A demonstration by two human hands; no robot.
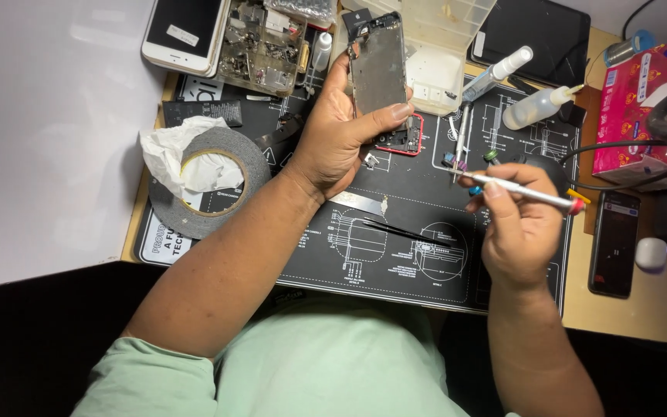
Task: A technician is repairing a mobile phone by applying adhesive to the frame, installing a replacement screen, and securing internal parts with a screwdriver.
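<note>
A wooden surface (650, 316) carries a black work mat (395, 255) printed with white diagrams, and a white wall or board fills the left of the view.

The left hand (333, 135) holds an opened phone body (378, 66) upright above the far middle of the mat, its fingers (395, 112) clamped on the phone's long edges, thumb on the left side. The right hand (515, 228) is over the mat's right part, its fingers closed on a slim silver screwdriver (526, 191) with a red end cap, held level and pointing left.

Just under the phone body lies a small red-framed phone part (404, 139). Between the 2 hands, black tweezers (407, 232) and a thin metal strip (360, 202) lie on the mat. More small tools (461, 143) with coloured tips lie just beyond the right hand.

At the mat's left edge sits a roll of dark tape (210, 181) with crumpled white tissue (171, 154) in and beside it. Along the far edge are a white phone (183, 31), a clear box of small parts (264, 46), an open pale plastic case (445, 38), a spray bottle (499, 73) and a squeeze bottle (538, 106). Near the right edge of the surface lie a dark phone (615, 243), a pink tissue pack (634, 108) and a small white rounded object (650, 253).
</note>
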